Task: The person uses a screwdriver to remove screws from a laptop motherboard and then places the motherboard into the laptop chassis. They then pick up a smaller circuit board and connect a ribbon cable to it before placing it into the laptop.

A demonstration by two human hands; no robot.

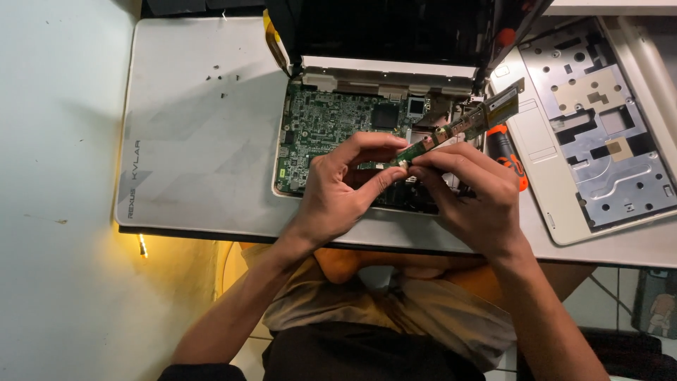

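**A:** Holding that thin green strip board [462, 125] up off the laptop [352, 120] looks deliberate. Both hands pinch its near end, so the far end sticks up and away, toward the right of the laptop's open base. My guess is it's lifted so the tiny connector end faces the eyes.

**B:** Yep. Left hand [338, 187] has thumb and forefinger closed on the end of the strip, right hand [472, 190] is closed on it just beside that, fingertips nearly touching. Two pinch grips close together, probably to steady something fiddly.

**A:** And the laptop itself?

**B:** Sits on the grey mat [197, 127], lid side away from the person, green mainboard [331, 116] exposed right under the hands. The hands hover over its front edge, which keeps the strip close to where it likely belongs.

**A:** Removed cover?

**B:** The palmrest cover [592, 141] lies upside down to the right of the laptop, out of the way. An orange-handled screwdriver [508, 152] lies between it and the laptop, within easy reach of the right hand. A few tiny screws [222, 76] sit on the mat left of the laptop, apart from the work so they likely don't get knocked.
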